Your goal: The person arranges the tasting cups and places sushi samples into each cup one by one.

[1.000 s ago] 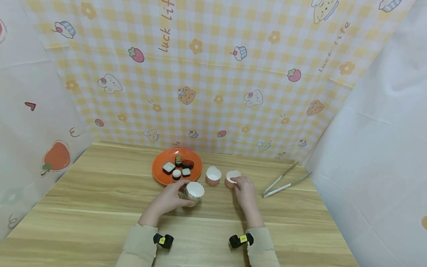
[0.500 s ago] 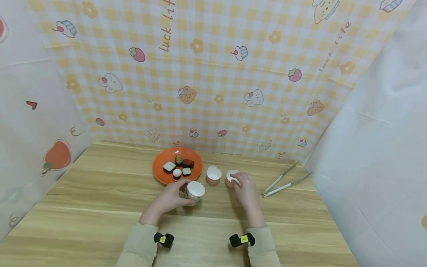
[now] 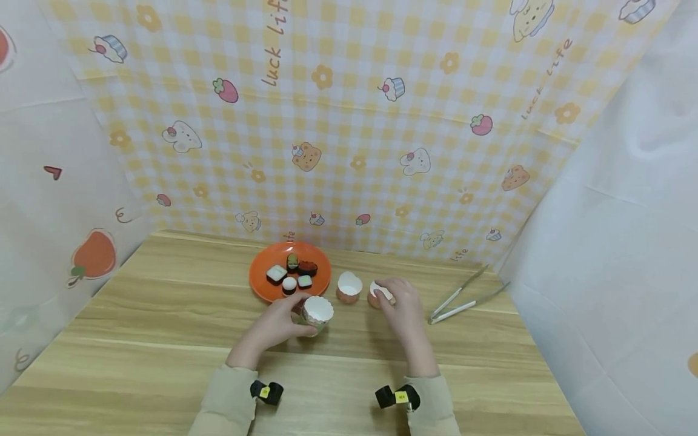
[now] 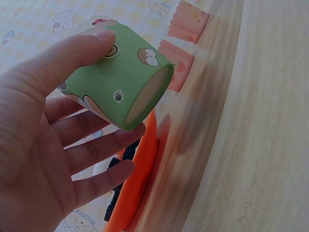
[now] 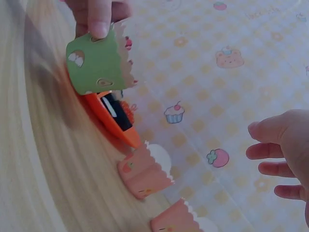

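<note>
My left hand holds a green paper baking cup with a scalloped white rim. The thumb presses on its side and the fingers reach behind it; it is tilted, above the table in the left wrist view. Two pink paper cups stand upright to its right. My right hand overlaps the right-hand pink cup in the head view, but the right wrist view shows its fingers spread and holding nothing, apart from the cups. The other pink cup stands between that one and the plate.
An orange plate with several sushi pieces lies at the back, just beyond my left hand. Metal tongs lie spread at the right of the wooden table. A patterned cloth hangs along the table's back edge.
My right hand's thumb and fingers have drawn back from the right-hand pink cup's rim and spread. My left hand keeps holding the green cup in nearly the same place.
</note>
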A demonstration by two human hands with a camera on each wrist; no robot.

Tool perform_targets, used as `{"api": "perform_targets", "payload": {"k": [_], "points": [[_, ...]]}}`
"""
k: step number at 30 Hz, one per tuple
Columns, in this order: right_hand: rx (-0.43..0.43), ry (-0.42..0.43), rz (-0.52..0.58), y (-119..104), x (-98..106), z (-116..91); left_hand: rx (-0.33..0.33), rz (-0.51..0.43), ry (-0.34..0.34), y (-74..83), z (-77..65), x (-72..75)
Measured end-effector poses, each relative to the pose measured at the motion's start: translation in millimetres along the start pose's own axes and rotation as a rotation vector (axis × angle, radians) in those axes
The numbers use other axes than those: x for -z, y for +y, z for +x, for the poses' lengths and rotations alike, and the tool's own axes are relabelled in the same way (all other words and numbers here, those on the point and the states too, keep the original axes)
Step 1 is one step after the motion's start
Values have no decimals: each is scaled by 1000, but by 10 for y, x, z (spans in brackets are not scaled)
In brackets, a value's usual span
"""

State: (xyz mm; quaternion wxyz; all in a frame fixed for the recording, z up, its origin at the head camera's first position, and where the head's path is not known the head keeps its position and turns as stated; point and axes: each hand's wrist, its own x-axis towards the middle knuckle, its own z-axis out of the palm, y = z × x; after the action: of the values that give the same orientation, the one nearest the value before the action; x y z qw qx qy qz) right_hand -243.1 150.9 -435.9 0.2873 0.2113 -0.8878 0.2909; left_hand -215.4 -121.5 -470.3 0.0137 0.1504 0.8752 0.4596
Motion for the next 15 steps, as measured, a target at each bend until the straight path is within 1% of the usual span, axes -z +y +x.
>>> {"api": "perform_targets", "payload": {"k": [5, 15], "points": [[28, 0, 0, -54, 50, 21, 5, 10, 1, -7, -3, 3], [51, -10, 10, -119, 124, 24, 6, 0, -2, 19, -7, 17]]}}
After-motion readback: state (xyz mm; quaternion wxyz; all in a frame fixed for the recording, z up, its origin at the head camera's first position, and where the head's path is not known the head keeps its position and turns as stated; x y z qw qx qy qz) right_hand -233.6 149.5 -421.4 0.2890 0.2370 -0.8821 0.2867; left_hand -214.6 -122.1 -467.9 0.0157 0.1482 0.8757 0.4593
